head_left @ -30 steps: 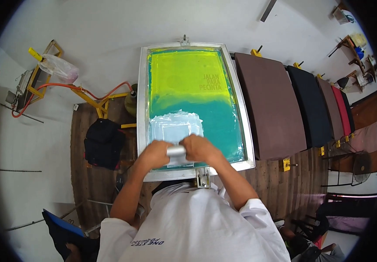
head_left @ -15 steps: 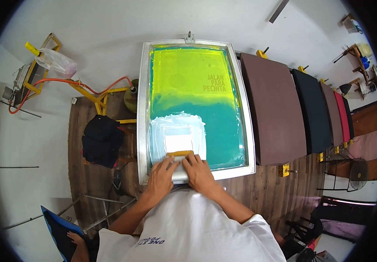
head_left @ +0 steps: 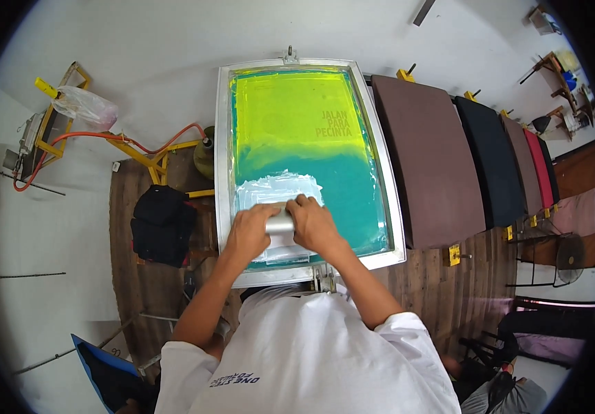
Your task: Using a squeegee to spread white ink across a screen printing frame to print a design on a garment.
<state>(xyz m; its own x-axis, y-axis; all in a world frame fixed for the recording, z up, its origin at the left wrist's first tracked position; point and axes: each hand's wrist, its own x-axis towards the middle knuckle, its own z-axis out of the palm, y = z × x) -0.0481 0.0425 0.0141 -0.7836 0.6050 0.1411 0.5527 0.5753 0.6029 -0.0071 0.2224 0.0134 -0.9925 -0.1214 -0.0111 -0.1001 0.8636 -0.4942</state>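
In front of me lies a screen-printing screen with a silver metal frame. Its mesh is teal at the near side and yellow-green at the far side, with a small block of lettering at the right. White ink spreads thickly over the near left of the mesh. Across this patch stands a silver-handled squeegee, gripped at both ends. My left hand is closed round its left end, my right hand round its right end. The squeegee's blade is hidden beneath the handle and my fingers.
A row of padded printing boards runs to the right, the nearest a brown one, then a black one. Folded black cloth lies at the left, near a red hose and yellow metal stand. Other people sit at the lower corners.
Both hands have pushed the squeegee away from me, from the screen's near edge up into the white ink. My arms are stretched further out. The view has shifted slightly.
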